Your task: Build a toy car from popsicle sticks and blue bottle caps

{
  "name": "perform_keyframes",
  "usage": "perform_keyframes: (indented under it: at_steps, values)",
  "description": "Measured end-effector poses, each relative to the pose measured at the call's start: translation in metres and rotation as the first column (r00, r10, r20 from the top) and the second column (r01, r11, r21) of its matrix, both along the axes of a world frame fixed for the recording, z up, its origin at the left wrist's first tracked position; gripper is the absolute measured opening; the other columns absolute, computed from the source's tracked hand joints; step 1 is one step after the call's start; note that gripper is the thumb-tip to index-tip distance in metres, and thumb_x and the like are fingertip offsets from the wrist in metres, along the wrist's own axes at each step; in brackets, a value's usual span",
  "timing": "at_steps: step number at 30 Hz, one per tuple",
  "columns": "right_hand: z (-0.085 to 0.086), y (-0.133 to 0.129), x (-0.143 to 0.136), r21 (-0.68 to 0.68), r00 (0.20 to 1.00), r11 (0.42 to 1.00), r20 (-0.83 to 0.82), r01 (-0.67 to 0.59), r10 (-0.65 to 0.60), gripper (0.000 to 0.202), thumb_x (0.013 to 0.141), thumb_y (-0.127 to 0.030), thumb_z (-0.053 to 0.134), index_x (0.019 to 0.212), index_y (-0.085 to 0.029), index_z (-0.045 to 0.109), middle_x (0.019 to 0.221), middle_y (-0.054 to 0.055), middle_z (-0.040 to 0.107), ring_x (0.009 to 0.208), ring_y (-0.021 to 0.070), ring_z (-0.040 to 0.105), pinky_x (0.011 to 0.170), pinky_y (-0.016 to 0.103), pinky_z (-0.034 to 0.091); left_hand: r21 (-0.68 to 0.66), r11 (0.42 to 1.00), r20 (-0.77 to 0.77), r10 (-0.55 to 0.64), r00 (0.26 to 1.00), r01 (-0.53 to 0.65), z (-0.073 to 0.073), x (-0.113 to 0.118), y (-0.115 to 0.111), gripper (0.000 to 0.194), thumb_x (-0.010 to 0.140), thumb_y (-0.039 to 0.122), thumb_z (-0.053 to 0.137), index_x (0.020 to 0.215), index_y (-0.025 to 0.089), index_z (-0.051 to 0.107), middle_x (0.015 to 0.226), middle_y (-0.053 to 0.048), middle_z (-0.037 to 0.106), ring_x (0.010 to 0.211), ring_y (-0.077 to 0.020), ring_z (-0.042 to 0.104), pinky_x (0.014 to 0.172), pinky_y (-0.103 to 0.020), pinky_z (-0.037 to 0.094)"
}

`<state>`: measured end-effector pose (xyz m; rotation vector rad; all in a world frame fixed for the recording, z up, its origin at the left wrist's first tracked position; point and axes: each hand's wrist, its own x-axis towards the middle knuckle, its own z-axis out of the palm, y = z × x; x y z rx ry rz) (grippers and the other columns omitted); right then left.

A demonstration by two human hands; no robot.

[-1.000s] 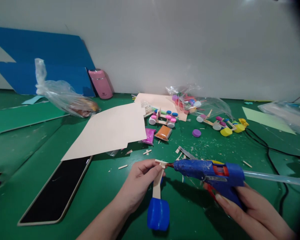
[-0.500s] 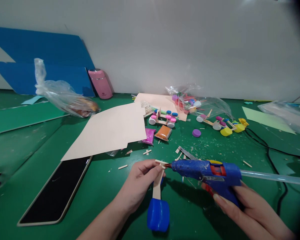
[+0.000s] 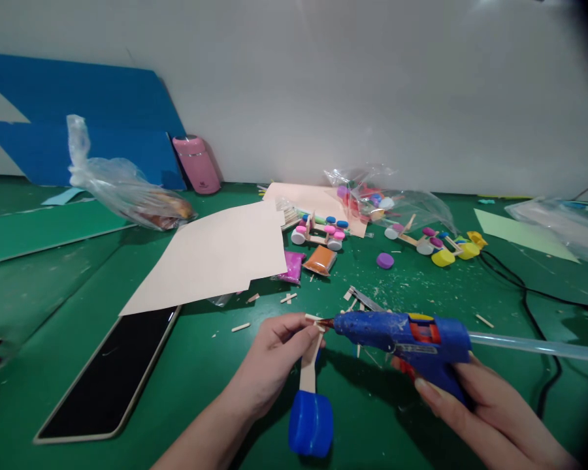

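My left hand [image 3: 269, 365] pinches a wooden craft stick [image 3: 308, 371] between thumb and fingers. Joined to the stick's near end is a blue bottle cap [image 3: 310, 424]; a bit of blue also shows behind the fingertips. A short thin stick [image 3: 313, 318] lies across the far end. My right hand [image 3: 485, 411] is wrapped round the handle of a blue glue gun [image 3: 402, 336], fingers at its red trigger. The brown nozzle [image 3: 326, 323] meets the stick joint by my left fingertips. A clear glue stick [image 3: 534, 344] juts from the gun's back.
A phone [image 3: 108, 378] lies at left, partly under cream paper [image 3: 210, 254]. Behind are small cap-wheeled cars [image 3: 318, 234], an orange packet [image 3: 320, 260], a purple cap [image 3: 385, 261] and a pink flask [image 3: 197, 164]. Metal pliers or cutters [image 3: 366, 299] lie behind the gun. A black cable [image 3: 524, 294] runs at right.
The glue gun has shifted very slightly left, its nozzle staying at the stick joint. My left hand and the blue cap are almost still.
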<state>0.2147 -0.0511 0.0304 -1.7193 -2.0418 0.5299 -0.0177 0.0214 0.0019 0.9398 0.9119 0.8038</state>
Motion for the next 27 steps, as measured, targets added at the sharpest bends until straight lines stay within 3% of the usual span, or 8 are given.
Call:
perform_keyframes:
  at_steps: [5,11,22,27]
  values:
    - [0.0018,-0.0009,-0.0021,0.026,0.999,1.0,0.042,-0.002,0.001,0.032,0.08,-0.039,0.049,0.101,-0.021,0.065,0.089,0.007,0.071,0.076,0.0205,0.067,0.063,0.022,0.056,-0.006,1.0,0.002,0.004,1.0,-0.004,-0.0003,0.0003,0.0004,0.017,0.073,0.03,0.059,0.067,0.015,0.064,0.062,0.0,0.058,0.056,-0.0096,0.043,0.055,-0.021,0.029]
    - [0.003,-0.0042,0.0012,0.052,1.0,0.999,0.008,-0.017,0.017,0.028,0.079,-0.036,0.051,0.1,-0.024,0.065,0.098,0.005,0.069,0.083,0.0197,0.066,0.071,0.022,0.054,-0.004,1.0,0.004,-0.001,1.0,0.001,0.0013,0.0002,0.0003,0.017,0.073,0.03,0.059,0.068,0.014,0.064,0.063,-0.001,0.057,0.057,-0.0102,0.044,0.056,-0.022,0.03]
    - [0.0043,-0.004,-0.0075,0.044,0.999,0.998,-0.003,0.039,-0.039,0.035,0.08,-0.039,0.049,0.108,-0.023,0.061,0.098,0.007,0.069,0.08,0.0212,0.066,0.066,0.024,0.056,-0.022,1.0,0.038,0.005,0.999,-0.004,0.0015,0.0012,0.0002,0.014,0.073,0.027,0.06,0.069,0.013,0.064,0.065,-0.001,0.058,0.058,-0.0092,0.044,0.057,-0.021,0.029]
    - [0.0025,-0.0038,-0.003,0.039,1.0,0.999,-0.019,0.004,-0.003,0.026,0.08,-0.037,0.051,0.097,-0.024,0.065,0.093,0.004,0.07,0.079,0.0184,0.067,0.07,0.021,0.054,-0.012,1.0,0.021,0.004,1.0,-0.003,-0.0011,0.0004,0.0009,0.016,0.074,0.027,0.059,0.066,0.014,0.062,0.063,0.0,0.057,0.058,-0.0097,0.044,0.057,-0.021,0.03]
